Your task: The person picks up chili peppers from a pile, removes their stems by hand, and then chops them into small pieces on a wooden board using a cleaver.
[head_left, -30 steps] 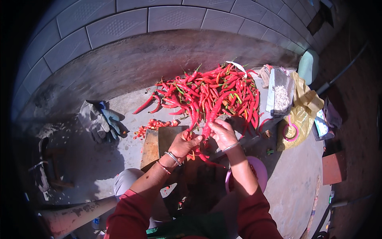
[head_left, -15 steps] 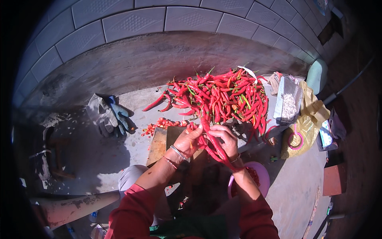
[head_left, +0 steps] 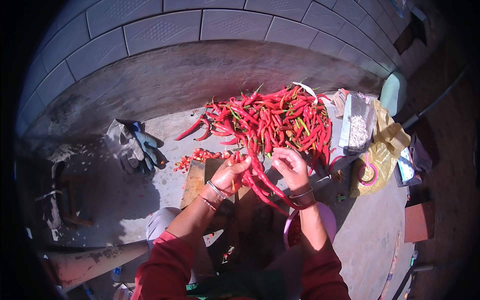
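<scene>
A big heap of long red chili peppers (head_left: 280,120) lies on the concrete ground ahead of me. My left hand (head_left: 231,175) grips a bunch of red chilies (head_left: 260,182) that hangs down toward my lap. My right hand (head_left: 290,167) sits just to the right of that bunch, fingers curled at the chili stems near the heap's front edge. Below my left hand lies a wooden cutting board (head_left: 196,181). Small cut chili pieces (head_left: 197,156) are scattered at the board's far edge. A pink bowl (head_left: 325,220) shows under my right forearm.
Grey work gloves (head_left: 132,147) lie to the left on the ground. On the right stand a clear bag of white bits (head_left: 357,127), a yellow bag (head_left: 382,150) and a pink ring (head_left: 367,174). A tiled wall (head_left: 210,25) curves behind. A small wooden stool (head_left: 67,197) sits far left.
My view has shifted a little and the heap now sits lower. My left hand has pulled a bunch of chilies back from the heap; my right hand moved up beside it.
</scene>
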`<state>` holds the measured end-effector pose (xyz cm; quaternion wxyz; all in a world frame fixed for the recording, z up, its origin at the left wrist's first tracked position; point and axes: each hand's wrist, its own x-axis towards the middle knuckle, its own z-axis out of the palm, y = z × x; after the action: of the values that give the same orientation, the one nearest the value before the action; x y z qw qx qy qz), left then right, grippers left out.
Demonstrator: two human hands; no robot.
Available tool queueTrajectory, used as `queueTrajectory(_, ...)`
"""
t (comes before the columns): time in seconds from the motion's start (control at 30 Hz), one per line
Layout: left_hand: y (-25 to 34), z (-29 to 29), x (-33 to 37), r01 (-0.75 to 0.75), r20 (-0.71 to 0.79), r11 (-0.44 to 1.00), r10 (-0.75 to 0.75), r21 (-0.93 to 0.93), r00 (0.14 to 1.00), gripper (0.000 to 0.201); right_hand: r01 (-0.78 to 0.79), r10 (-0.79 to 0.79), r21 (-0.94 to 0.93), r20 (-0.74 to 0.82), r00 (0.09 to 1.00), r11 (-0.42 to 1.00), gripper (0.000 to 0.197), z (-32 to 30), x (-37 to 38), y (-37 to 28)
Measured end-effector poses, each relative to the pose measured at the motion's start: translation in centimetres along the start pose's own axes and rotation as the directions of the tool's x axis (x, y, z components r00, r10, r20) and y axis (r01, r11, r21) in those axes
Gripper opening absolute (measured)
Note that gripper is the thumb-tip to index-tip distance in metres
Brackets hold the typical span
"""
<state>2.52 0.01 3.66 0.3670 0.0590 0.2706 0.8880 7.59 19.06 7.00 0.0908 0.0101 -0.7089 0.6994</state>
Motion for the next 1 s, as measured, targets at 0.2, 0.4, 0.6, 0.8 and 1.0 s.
queueTrajectory(0.2, 0.9, 1.9, -0.3, 0.013, 0.031, 0.986, -0.008, -0.169, 0.999, 0.028, -0.092, 0.091, 0.014, 0.057, 0.994, 0.996, 0.025, -3.3, 0.1, 0.8)
queueTrajectory(0.4, -0.4, -0.3, 0.4, 0.068, 0.133, 0.992, -0.055, -0.103, 0.99, 0.022, -0.208, 0.195, 0.123, 0.109, 0.975, 0.97, 0.03, -2.1, 0.2, 0.8)
queueTrajectory(0.6, -0.9, 0.0, 0.3, 0.125, 0.082, 0.969, -0.145, 0.215, 0.986, 0.02, -0.278, 0.276, 0.113, 0.034, 0.961, 0.954, 0.025, 0.7, 0.2, 0.6)
queueTrajectory(0.8, -1.2, 0.6, 0.1, 0.19, -0.054, 0.895, -0.183, 0.404, 0.982, 0.019, -0.056, 0.055, -0.132, -0.01, 0.998, 0.99, 0.018, 1.1, 0.1, 1.5)
queueTrajectory(1.0, -2.2, 0.5, 0.2, 0.252, -0.141, 0.898, -0.214, 0.361, 0.967, 0.018, 0.286, -0.388, -0.796, 0.07, 0.919, 0.533, 0.015, 1.9, -0.7, 1.9)
